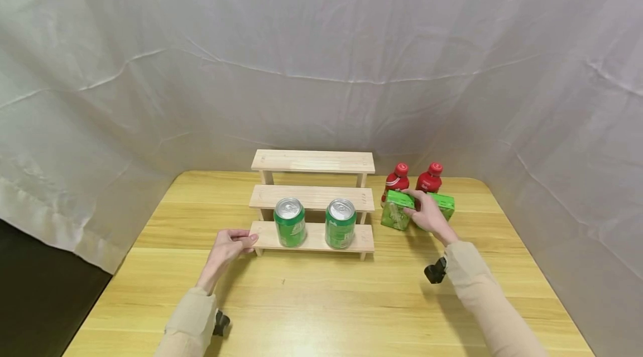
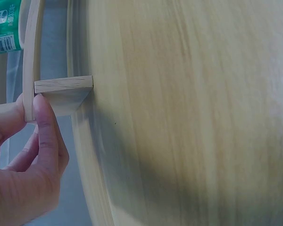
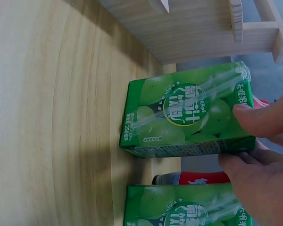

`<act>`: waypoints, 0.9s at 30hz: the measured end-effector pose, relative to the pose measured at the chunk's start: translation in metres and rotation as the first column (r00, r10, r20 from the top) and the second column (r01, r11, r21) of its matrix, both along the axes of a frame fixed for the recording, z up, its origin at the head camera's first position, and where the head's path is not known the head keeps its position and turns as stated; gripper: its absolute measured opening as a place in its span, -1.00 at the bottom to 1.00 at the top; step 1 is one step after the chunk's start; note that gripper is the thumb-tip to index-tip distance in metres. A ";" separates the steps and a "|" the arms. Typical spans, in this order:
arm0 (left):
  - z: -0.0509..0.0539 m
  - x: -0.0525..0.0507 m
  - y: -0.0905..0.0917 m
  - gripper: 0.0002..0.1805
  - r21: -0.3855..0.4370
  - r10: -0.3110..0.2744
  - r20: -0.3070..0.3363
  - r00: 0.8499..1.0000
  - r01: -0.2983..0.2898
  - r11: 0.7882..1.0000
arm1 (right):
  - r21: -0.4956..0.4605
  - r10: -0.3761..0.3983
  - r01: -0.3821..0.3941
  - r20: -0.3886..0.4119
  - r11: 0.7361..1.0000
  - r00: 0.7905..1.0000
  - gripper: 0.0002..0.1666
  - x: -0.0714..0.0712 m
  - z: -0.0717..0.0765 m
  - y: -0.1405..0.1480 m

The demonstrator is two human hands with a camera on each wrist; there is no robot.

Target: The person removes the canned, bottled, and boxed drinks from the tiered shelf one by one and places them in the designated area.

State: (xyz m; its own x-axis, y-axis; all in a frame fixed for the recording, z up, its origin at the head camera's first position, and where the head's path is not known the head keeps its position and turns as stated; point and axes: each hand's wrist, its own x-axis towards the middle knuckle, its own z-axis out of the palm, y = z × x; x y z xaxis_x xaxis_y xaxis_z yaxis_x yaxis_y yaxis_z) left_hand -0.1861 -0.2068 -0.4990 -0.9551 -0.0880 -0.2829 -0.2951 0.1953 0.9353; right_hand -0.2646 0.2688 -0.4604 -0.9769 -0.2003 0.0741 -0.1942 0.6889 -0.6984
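At the left end of a three-step wooden display shelf (image 1: 312, 162), my left hand (image 1: 228, 246) pinches the lowest board (image 2: 31, 66) between thumb and fingers. Two green drink cans (image 1: 290, 228) stand upright on that board, spaced apart. To the right of the shelf, my right hand (image 1: 429, 215) holds the nearer green grape juice box (image 3: 188, 110) by its upper part, with the thumb on its printed front. The box is upright; whether its base touches the table cannot be told. A second juice box (image 1: 444, 204) stands just right of it, partly behind the hand.
Two red-capped bottles, a left one (image 1: 397, 177) and a right one (image 1: 430, 177), stand right behind the juice boxes. The shelf's middle board (image 1: 311, 195) and top board rise behind the cans. Pale curtains (image 1: 321, 95) enclose the wooden table (image 1: 321, 301) at the back and sides.
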 end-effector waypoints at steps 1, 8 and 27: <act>0.000 0.000 0.000 -0.52 0.002 -0.002 -0.001 1.000 0.002 1.000 | -0.002 -0.003 0.003 0.003 1.000 1.000 -0.42 0.001 0.000 0.000; 0.001 0.001 0.000 -0.51 0.002 -0.007 -0.006 1.000 0.007 1.000 | -0.016 -0.048 0.048 0.017 0.999 0.999 -0.36 0.005 0.000 -0.003; 0.002 0.001 0.001 -0.51 0.000 -0.003 -0.008 1.000 0.003 1.000 | -0.341 -0.134 0.079 -0.139 0.937 0.981 -0.27 0.047 -0.001 -0.040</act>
